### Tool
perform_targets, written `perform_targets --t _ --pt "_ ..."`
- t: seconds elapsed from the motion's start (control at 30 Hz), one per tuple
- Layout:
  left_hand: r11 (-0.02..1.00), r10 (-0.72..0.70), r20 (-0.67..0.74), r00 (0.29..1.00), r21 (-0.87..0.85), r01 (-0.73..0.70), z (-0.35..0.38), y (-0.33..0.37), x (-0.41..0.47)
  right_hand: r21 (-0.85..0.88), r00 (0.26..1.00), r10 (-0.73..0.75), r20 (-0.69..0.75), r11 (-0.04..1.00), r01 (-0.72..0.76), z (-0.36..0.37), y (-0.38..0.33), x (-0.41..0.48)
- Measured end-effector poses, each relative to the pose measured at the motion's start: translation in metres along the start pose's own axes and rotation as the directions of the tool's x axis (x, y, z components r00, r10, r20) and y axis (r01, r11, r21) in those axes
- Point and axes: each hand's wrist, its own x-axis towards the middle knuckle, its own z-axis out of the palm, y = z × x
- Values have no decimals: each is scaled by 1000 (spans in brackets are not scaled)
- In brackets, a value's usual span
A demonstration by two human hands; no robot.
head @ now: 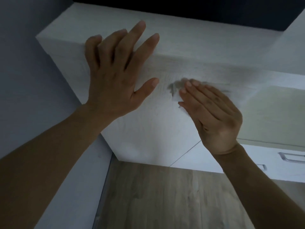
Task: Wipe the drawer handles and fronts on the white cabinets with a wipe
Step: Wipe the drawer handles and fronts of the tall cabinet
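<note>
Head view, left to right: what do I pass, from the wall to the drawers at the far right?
wall → left hand, spread on the cabinet's top edge → wipe → right hand, flat fingers pressing the wipe → drawer handle

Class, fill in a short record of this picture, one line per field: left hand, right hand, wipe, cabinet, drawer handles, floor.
left hand: fingers spread, resting on the cabinet's top edge
right hand: flat, fingers straight, pressing the wipe against the cabinet face
wipe: white, mostly hidden under the right fingers
cabinet: white, beside a blue-grey wall
drawer handles: metal, lower right, untouched by either hand
floor: wood planks
</note>
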Motion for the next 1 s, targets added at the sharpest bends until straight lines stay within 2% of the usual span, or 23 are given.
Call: perform_targets --t 0.07,0.2,0.3,0.37,0.43,0.5,0.67,0.83,1.0 --pt "1000 -7 -6 1000 2 7 1 0 -1 -19 990 -115 86 993 117 -7 12 -2" --pt "1000 -16 -38 999 9 17 2 1 -1 -27 917 -291 271 951 309 -30 38 -9" --pt "1000 -10 -51 999 15 11 3 1 0 27 898 -350 266 934 356 -35 43 1" --pt "1000 -6 -51 999 18 7 1 1 0 67 925 -315 213 949 308 -29 34 12" --pt "1000 -9 -51 999 13 10 0 2 0 100 974 -177 143 981 164 -21 22 20" --pt "1000 -16 -48 999 4 16 -2 3 1 69 991 -81 107 995 73 -15 11 16" --pt "1000 -26 -50 998 6 27 -2 4 0 6 984 -66 164 998 66 -9 3 -5" --pt "999 -38 -68 997 16 39 0 4 1 42 997 -54 61 998 52 4 -2 7" --pt "999 -33 -71 997 8 34 1 4 -1 39 989 147 26 988 -148 -18 12 -3"
